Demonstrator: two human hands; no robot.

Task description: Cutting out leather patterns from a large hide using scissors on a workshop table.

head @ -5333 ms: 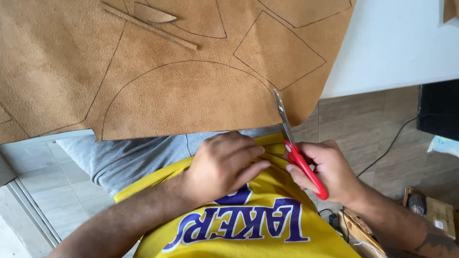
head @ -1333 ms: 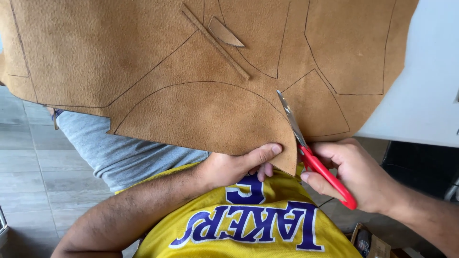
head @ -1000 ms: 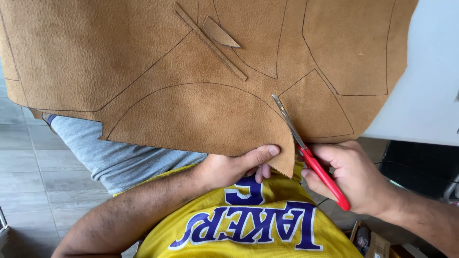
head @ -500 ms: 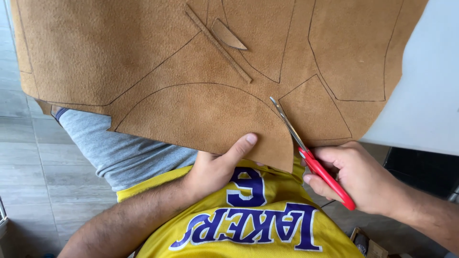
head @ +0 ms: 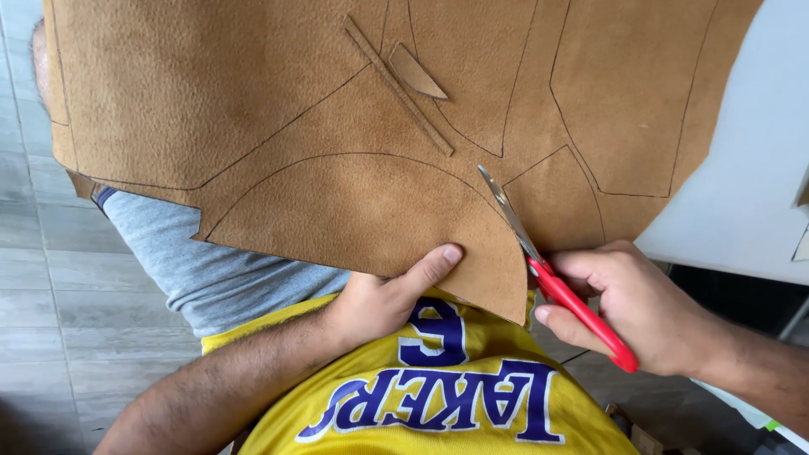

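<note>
Both hands worked at the near edge of a large tan suede sheet (head: 278, 101) that hung over the person's lap. Reaching up from the lower left with the forearm angled across the yellow jersey (head: 438, 404), the left hand (head: 383, 299) gripped the lower edge of the sheet, thumb lying flat on top of the suede and the other fingers tucked out of sight beneath it, closed on the material. Coming in from the right, the right hand (head: 628, 307) was curled through the red handles of a pair of scissors (head: 548, 270), holding them firmly, with the wrist roughly level and the forearm running off toward the lower right. Its steel blades pointed up and to the left from that hand, lying along a curved pen line, with the cut reaching down to the sheet's edge between the two hands. Dark drawn outlines marked several panels across the suede above both hands, one of them a half-round shape just above the left thumb. A narrow strip (head: 396, 84) and a small pointed offcut (head: 415, 74) of the same suede lay on the sheet further up from the hands. Beyond the right hand, a white tabletop (head: 742, 211) showed past the sheet's edge, and grey shorts (head: 211, 270) lay below the sheet to the left of the left hand.
</note>
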